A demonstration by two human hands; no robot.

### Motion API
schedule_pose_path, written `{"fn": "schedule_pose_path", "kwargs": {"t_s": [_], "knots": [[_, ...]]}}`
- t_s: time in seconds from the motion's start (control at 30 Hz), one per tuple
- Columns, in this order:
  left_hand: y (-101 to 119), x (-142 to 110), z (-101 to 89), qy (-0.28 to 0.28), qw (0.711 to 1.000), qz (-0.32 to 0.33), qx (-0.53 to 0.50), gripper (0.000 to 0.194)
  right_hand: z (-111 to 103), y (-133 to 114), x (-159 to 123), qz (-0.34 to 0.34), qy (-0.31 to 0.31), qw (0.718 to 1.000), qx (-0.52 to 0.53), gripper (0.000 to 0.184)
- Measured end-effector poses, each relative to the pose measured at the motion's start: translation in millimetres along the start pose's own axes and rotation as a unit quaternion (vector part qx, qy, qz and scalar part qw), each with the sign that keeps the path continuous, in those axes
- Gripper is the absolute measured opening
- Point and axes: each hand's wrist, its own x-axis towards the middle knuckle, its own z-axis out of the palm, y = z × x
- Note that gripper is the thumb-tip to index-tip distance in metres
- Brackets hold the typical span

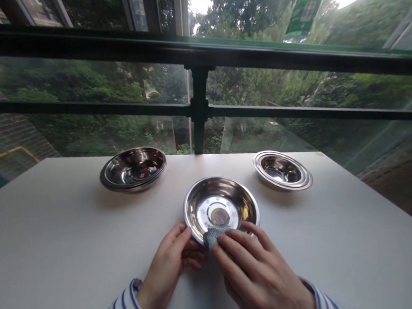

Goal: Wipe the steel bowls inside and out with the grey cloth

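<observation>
A shiny steel bowl with a round sticker in its bottom sits in front of me on the white table. My left hand grips its near left rim, thumb on the edge and fingers curled beneath. A grey-green cloth lies over the near rim, bunched under the fingers of my right hand. Those fingers press it against the bowl's inner wall and edge; part of the cloth is hidden by them.
At the back left of the white table stand nested steel bowls with a small label inside. More steel bowls are at the back right. A dark green railing runs behind, with a plastic bottle on it.
</observation>
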Motion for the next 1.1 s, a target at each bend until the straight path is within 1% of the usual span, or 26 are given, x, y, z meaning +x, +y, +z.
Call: {"fn": "schedule_pose_path", "kwargs": {"t_s": [0.13, 0.23, 0.33, 0.4, 0.53, 0.7, 0.9, 0.97, 1.1], "knots": [[-3.4, 1.7, 3.3, -0.007, 0.999, 0.042, -0.003, 0.018, 9.4, -7.2, 5.8, -0.035, -0.018, 0.999, 0.011, 0.032], [-5.7, 3.8, 2.5, -0.001, 0.998, 0.069, 0.006, 0.016, 13.6, -11.1, 8.7, -0.04, -0.04, 0.998, 0.016, 0.034], [-8.1, 5.7, 0.6, 0.014, 0.996, 0.084, 0.026, 0.017, 9.5, -7.6, 4.9, -0.033, -0.057, 0.998, 0.016, 0.033], [-9.3, 6.8, 0.4, 0.016, 0.996, 0.08, 0.037, 0.019, 4.2, -3.1, 1.3, -0.032, -0.062, 0.997, 0.016, 0.032], [-8.4, 8.5, 2.5, 0.012, 0.996, 0.078, 0.04, 0.021, 1.1, -0.9, 4.5, -0.036, -0.055, 0.998, 0.011, 0.032], [-4.8, 9.6, 0.4, 0.058, 0.992, 0.106, 0.038, 0.02, 8.2, -5.1, 15.1, -0.044, -0.031, 0.999, 0.004, 0.03], [-5.3, 10.8, -1.1, 0.062, 0.993, 0.088, 0.057, 0.021, -3.4, 6.3, -1.6, -0.058, -0.045, 0.997, -0.018, 0.03], [-5.1, 10.3, 0.7, 0.064, 0.993, 0.086, 0.046, 0.019, -1.5, 4.1, 0.2, -0.058, -0.038, 0.997, -0.028, 0.03], [-2.9, 9.7, 2.0, 0.076, 0.993, 0.09, 0.029, 0.017, 9.3, -5.1, 9.8, -0.058, -0.021, 0.998, -0.03, 0.03]]}}
